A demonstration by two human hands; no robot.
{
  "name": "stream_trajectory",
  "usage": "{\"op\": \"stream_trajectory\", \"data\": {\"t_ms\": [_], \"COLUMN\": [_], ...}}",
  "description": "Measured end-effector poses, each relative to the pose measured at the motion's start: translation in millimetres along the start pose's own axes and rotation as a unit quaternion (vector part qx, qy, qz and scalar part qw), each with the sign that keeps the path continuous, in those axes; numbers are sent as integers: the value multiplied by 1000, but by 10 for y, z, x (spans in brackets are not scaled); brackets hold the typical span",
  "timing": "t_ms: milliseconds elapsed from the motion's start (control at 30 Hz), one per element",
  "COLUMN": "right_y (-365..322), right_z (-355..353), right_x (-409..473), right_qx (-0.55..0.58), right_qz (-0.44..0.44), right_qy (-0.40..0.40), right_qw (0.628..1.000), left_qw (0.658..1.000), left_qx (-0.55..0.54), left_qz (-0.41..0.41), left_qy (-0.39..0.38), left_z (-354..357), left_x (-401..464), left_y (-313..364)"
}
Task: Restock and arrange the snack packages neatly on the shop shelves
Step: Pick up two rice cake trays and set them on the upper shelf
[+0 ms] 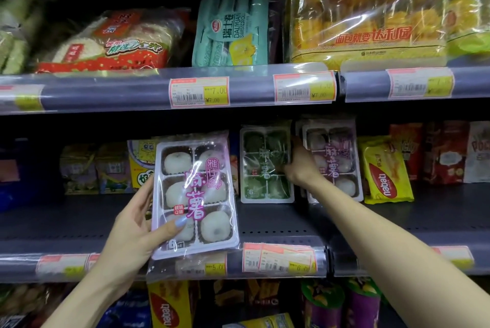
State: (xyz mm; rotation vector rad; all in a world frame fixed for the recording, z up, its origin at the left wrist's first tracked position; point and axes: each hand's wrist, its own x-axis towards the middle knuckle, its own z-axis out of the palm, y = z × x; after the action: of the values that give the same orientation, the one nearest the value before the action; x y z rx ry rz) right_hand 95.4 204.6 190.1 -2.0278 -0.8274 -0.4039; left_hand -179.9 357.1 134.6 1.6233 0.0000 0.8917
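My left hand (134,229) holds a pink mochi pack (193,195) upright in front of the middle shelf, thumb on its front and fingers behind it. A green mochi pack (261,166) stands upright on the middle shelf (79,219). My right hand (298,163) reaches in and grips the green pack's right edge, between it and a purple mochi pack (335,160) standing just to the right. The fingertips of my right hand are hidden behind the green pack.
A yellow wafer bag (384,171) and red snack boxes (440,152) stand to the right. Small cartoon-printed boxes (106,168) fill the left of the middle shelf. The upper shelf carries a teal Swiss roll pack (233,28) and a large yellow bread bag (366,9). Price tags line the shelf edges.
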Motion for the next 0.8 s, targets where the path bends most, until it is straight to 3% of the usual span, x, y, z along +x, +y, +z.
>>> {"op": "stream_trajectory", "data": {"t_ms": [700, 800], "right_y": [-94, -134], "right_z": [38, -28], "right_x": [-20, -58], "right_qx": [-279, -219], "right_qz": [-58, -72], "right_qy": [41, 13], "right_qw": [958, 973], "left_qw": [1000, 999], "left_qx": [26, 35], "left_qz": [-10, -3], "left_qy": [8, 7], "left_z": [39, 62], "left_x": [4, 33], "left_y": [21, 38]}}
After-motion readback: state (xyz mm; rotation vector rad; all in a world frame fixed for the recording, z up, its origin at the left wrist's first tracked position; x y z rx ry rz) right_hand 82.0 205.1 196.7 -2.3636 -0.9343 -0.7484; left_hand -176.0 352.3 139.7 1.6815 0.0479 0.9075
